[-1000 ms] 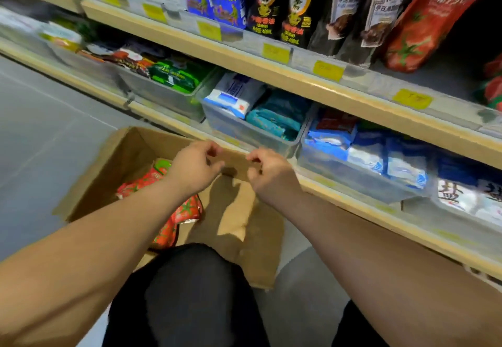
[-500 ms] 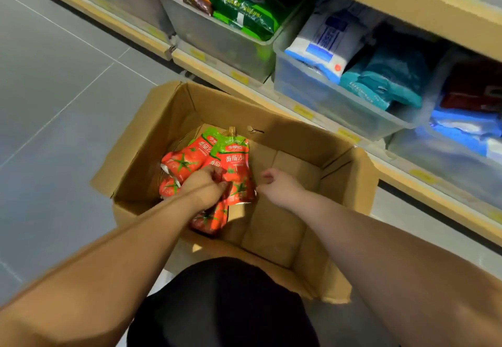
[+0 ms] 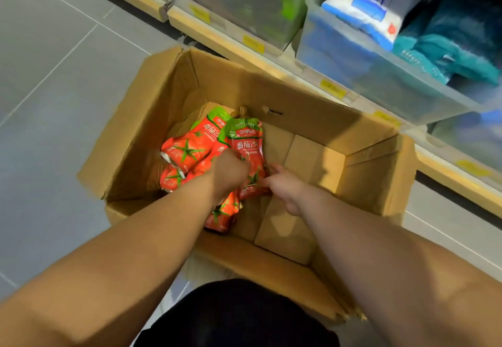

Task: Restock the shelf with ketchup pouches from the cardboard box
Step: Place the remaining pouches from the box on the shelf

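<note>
Pouches: pick-up from box in progress

Pouches [image 3: 206, 153] lie in a loose heap at the left end of the box [image 3: 361, 156], directly under and beyond the left hand [image 3: 229, 175]. Box sits on the floor [image 3: 54, 88] below the shelf [image 3: 228, 39]. Left hand is curled down onto the pile, fingers hidden against the pouches; it looks closed on one, but which one I cannot tell. Right hand [image 3: 285, 187] is just right of the left, fingertips touching the lower edge of the top pouch [image 3: 248, 142], fingers loosely bent, not clearly gripping.

Step, judged: grabbing stock, nothing lifted clear yet. Right half of the box, beyond the right hand, shows bare cardboard.

Next move calls for a firm pinch on one or several pouches, lifting them clear of the box walls, then carrying them up to the shelf. Soft pouches will sag and may slip; the ketchup slot is out of view.
</note>
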Tool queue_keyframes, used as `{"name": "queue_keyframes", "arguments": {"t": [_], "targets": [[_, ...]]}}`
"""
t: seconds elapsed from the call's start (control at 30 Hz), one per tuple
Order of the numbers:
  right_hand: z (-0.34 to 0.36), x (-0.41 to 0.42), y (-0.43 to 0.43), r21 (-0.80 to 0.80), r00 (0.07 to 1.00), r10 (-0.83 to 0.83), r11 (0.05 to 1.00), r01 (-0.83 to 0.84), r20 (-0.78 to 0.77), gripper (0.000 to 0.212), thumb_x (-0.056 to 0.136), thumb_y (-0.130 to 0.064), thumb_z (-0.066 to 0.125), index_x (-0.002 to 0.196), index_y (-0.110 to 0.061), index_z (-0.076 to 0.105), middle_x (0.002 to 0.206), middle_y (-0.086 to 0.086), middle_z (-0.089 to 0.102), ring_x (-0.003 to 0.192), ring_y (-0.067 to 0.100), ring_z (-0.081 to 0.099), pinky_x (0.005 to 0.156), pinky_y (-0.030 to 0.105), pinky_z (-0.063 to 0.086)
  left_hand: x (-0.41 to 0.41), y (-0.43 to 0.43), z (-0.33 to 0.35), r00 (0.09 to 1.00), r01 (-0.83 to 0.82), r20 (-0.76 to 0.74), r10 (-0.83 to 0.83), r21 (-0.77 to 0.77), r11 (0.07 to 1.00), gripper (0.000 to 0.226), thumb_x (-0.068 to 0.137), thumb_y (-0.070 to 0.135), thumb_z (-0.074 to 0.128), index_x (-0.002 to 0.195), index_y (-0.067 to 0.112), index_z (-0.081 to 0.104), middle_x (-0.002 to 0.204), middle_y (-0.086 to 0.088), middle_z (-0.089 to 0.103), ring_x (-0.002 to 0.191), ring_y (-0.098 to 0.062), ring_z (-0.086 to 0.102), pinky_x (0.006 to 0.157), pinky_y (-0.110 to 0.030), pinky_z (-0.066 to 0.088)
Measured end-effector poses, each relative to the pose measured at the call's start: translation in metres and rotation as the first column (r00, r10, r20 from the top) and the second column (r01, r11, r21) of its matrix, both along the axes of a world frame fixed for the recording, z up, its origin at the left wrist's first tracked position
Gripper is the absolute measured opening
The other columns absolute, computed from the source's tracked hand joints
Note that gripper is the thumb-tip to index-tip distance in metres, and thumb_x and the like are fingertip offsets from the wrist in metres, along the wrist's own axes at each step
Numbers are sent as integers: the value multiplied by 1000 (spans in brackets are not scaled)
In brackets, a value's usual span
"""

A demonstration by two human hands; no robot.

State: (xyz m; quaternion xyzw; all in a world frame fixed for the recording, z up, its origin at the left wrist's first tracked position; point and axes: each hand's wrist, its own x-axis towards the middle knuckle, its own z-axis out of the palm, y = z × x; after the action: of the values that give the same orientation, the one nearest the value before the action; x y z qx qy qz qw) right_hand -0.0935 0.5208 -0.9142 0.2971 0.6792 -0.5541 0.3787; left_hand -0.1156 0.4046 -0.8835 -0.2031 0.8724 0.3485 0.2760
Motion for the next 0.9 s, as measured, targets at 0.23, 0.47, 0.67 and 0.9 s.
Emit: {"name": "queue_keyframes", "arguments": {"t": [0.23,0.47,0.67,0.9], "targets": [[-3,2,-1,-28,983,-97,994,102,155,18,81,4,64,86,-12,56,79,4,61,61,11,56,47,21,43,-12,14,-12,956,2,288,-62,203,979,26,92,20,54,106,-1,60,98,-18,66,76,-24,61,62,-26,50],[-9,11,-2,-5,972,-208,978,210,106,37,67,8,74,85,-14,51,98,13,63,85,24,59,69,30,46,-9,19,-17,895,374,277,-351,-34,927,39,100,26,37,129,5,53,135,-16,53,125,-30,48,102,-33,39],[5,18,25,-75,952,-222,967,243,211,46,72,14,66,91,-19,40,82,3,55,93,31,59,78,48,52,-5,25,-8,881,431,242,-406,-55,901,39,94,32,51,124,8,59,129,-13,59,119,-27,53,97,-30,41],[47,21,50,-176,967,-148,967,185,206,31,79,14,61,85,-15,49,91,8,60,107,35,59,88,54,51,0,36,28,941,240,246,-232,-3,971,53,82,33,69,125,8,52,117,-15,64,91,-20,66,68,-19,40]]}}
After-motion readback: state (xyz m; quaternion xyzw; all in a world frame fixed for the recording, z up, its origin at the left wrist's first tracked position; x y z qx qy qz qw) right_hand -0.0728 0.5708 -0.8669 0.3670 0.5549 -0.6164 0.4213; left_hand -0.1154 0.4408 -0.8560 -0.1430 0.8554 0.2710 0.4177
